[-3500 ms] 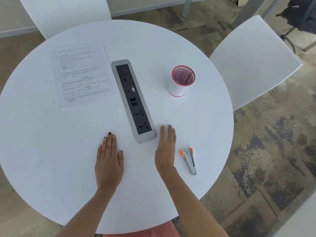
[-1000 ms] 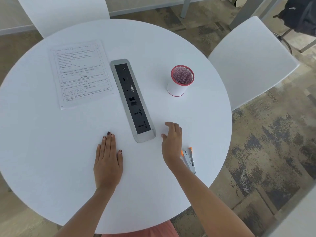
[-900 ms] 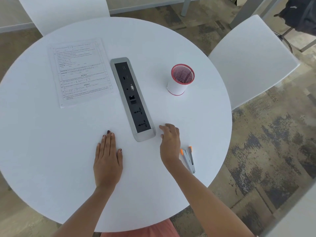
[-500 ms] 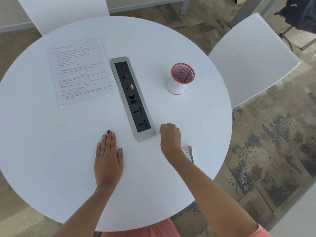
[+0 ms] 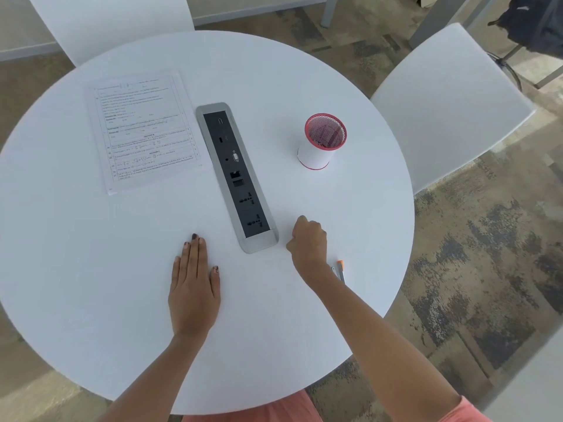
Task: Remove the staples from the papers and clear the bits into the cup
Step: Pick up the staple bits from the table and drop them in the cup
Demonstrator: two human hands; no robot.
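Left hand point(image 5: 194, 292) flat on counter point(image 5: 91, 254), fingers together. Right hand point(image 5: 308, 240) curled into a fist; contents unclear. Cup point(image 5: 322, 141) at 12 o'clock from it.

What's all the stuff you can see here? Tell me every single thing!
table: one, white, round, fills the middle of the view
papers: one printed stack, white, far left of the table
socket panel: one, grey and black, set in the table's centre
cup: one, white with red mesh rim, upright, far right of the table
staple remover: one, grey with orange tips, near right edge, partly hidden by the wrist
chairs: two, white, behind and right of the table
bag: one, dark, top right corner
left hand: flat on the table, fingers straight
right hand: curled in a fist beside the panel
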